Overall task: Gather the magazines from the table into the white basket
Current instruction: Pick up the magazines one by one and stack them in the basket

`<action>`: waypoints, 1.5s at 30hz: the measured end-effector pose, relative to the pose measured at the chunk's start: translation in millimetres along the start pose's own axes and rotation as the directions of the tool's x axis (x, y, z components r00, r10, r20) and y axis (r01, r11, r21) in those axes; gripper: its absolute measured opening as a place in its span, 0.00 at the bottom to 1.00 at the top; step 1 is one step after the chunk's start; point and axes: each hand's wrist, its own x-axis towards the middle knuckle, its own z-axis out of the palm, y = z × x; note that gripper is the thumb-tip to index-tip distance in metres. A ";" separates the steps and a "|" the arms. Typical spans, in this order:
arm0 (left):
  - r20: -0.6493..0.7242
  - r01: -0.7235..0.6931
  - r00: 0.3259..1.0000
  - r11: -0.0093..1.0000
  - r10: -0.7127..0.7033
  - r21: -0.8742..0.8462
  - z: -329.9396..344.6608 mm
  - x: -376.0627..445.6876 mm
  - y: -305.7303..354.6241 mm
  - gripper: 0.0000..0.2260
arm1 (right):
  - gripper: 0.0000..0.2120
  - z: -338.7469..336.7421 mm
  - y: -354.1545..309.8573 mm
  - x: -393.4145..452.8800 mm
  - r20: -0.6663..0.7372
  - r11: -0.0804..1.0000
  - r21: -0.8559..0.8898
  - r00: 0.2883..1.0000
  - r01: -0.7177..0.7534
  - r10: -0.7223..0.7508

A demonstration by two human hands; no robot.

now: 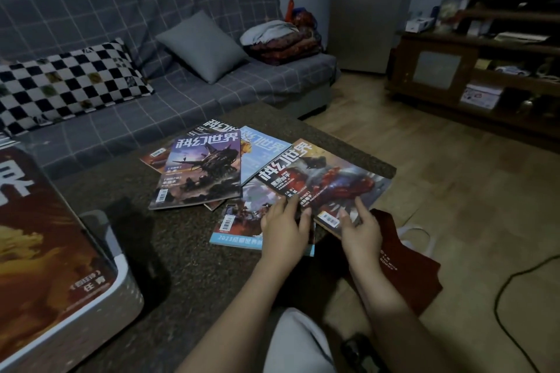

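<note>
Several magazines lie fanned on the dark speckled table. Nearest the right edge is a red-monster magazine, overlapping a teal-bordered magazine. Behind them are a purple-cover magazine and a light blue magazine. My left hand rests flat on the teal-bordered one, with straight fingertips touching the red-monster magazine's left edge. My right hand holds that magazine's near corner, thumb and forefinger on the cover. The white basket stands at the near left with an orange magazine in it.
A grey plaid sofa with a checkered pillow and a grey cushion runs behind the table. A dark red cloth bag lies below the table's right edge. A black cable crosses the wooden floor. A wooden shelf unit stands at the right.
</note>
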 end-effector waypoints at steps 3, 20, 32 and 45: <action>-0.043 0.072 0.995 0.956 -0.088 -0.284 -2.8 -8.2 8.7 0.17 | 0.24 -3.1 -1.0 -23.0 0.061 0.978 0.203 0.998 -0.041 0.029; 0.038 0.287 0.910 0.561 -0.414 -0.777 -54.5 -81.1 -25.5 0.19 | 0.39 -31.3 8.7 -86.6 0.012 0.988 0.146 0.999 -0.046 0.044; -0.106 0.073 0.959 0.591 -0.262 -0.803 -122.3 -126.5 -12.7 0.22 | 0.11 -45.3 -15.4 -137.6 0.083 0.921 0.383 0.990 0.074 -0.115; -0.422 -0.150 0.877 0.702 -0.231 -0.696 -256.1 -190.5 -58.6 0.24 | 0.09 21.1 -118.0 -174.6 0.485 0.840 0.539 0.795 0.056 -0.365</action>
